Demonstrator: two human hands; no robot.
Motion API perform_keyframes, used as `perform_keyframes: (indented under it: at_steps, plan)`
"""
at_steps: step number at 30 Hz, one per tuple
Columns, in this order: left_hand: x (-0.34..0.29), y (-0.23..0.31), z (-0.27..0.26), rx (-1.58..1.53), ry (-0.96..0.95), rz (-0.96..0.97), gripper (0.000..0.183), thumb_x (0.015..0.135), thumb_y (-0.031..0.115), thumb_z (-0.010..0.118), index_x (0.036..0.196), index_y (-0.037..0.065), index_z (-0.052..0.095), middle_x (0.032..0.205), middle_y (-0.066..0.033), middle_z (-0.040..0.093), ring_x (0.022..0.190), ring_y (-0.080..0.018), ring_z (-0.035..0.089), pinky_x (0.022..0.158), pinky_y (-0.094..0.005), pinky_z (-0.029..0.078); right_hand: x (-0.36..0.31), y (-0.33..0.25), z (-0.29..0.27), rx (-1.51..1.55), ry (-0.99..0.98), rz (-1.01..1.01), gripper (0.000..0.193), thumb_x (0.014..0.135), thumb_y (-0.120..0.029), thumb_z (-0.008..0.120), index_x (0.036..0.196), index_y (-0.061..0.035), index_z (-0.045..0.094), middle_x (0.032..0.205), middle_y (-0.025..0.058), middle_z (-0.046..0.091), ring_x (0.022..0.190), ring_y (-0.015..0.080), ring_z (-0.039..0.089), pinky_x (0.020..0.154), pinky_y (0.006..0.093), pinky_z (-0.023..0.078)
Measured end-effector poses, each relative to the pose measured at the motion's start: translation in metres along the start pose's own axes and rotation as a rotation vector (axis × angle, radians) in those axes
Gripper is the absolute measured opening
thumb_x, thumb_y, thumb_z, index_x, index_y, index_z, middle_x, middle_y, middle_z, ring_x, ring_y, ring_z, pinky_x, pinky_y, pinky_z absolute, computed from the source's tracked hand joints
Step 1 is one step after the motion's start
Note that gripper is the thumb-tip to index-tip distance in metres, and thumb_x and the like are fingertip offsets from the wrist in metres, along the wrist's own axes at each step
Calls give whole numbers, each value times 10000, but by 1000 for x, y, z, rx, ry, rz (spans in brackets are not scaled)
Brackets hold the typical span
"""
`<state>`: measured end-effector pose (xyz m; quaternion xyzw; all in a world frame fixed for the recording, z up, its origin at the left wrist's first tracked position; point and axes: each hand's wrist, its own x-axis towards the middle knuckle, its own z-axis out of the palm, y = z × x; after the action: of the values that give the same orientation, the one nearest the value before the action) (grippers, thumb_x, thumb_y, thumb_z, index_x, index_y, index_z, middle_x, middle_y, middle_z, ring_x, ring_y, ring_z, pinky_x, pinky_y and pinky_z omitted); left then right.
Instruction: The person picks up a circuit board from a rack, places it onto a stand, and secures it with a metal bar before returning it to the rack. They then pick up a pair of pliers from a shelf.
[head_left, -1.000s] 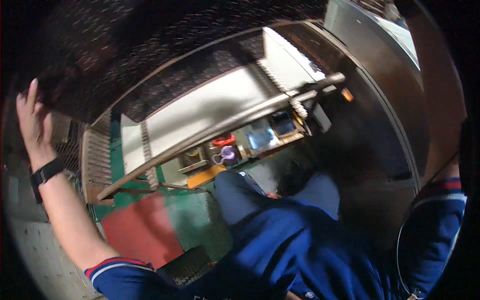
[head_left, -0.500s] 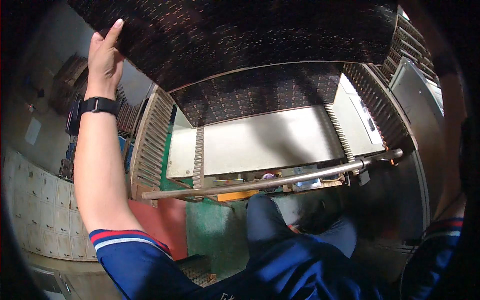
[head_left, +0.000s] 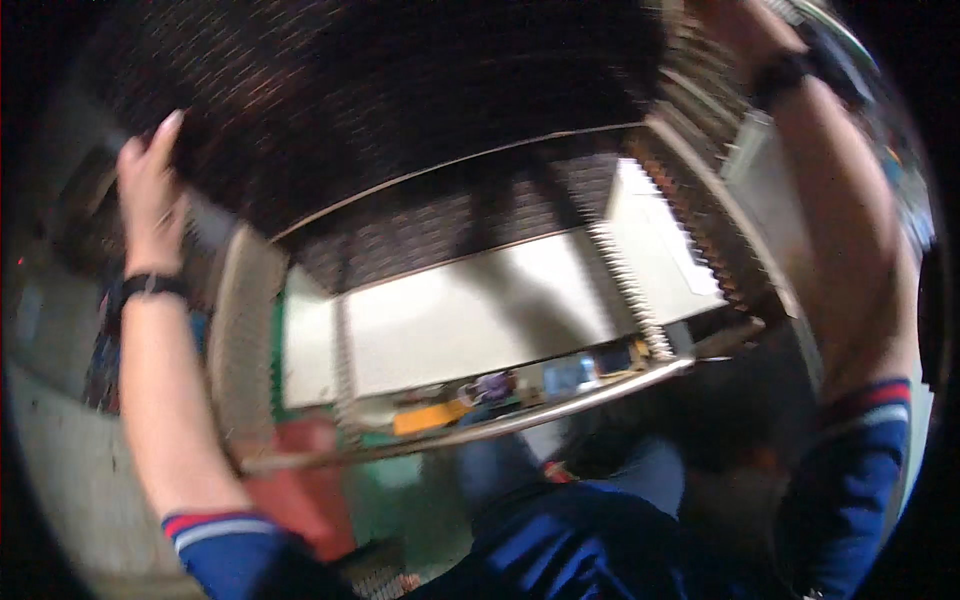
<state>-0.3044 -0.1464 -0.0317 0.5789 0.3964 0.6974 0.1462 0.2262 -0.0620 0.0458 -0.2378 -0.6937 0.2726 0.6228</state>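
A large dark sheet (head_left: 400, 90) covered in small light flecks spans the top of the view, smeared by motion. At its left edge my left hand (head_left: 152, 195) grips it, thumb on the near face and fingers mostly hidden behind. My right hand (head_left: 738, 28) is raised at the upper right, near the sheet's right side and a slatted rail. Blur and the picture's edge hide its fingers. Below the sheet stands a rack with a notched left side (head_left: 240, 320) and a toothed right side (head_left: 690, 230).
A metal bar (head_left: 560, 408) crosses the rack's front, close to my legs. Inside lie a white board (head_left: 470, 310) and a patterned dark panel (head_left: 430, 240). Beneath are a yellow item (head_left: 430, 415) and assorted small things. A red surface (head_left: 300, 490) lies at lower left.
My view has shifted and tilted, so the rack appears lower and further left. My right arm, before in shadow at the right rim, now shows raised. The left hand still grips the sheet.
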Motion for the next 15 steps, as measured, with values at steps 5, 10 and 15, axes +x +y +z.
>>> perform_keyframes:
  at_steps: [5,10,15]
  plan:
    - [-5,3,-15,150,114,-4,275,912,190,725,1119,92,572,1029,14,586,866,-54,571,758,-201,470,6,29,17,253,73,-30,249,966,-131,600,1156,25,564,996,114,661,877,200,644,762,324,532]
    - [-5,0,-8,250,124,-22,210,922,213,719,1012,139,544,812,98,395,643,29,389,544,-127,347,-2,27,18,246,92,13,237,972,-135,587,1148,22,561,994,104,655,868,189,632,737,318,522]
    - [-8,5,-18,334,99,-48,251,935,208,701,1111,108,552,889,78,490,677,28,436,541,-123,346,-14,61,15,187,90,61,235,966,-145,598,1140,9,569,968,86,647,833,174,620,696,309,502]
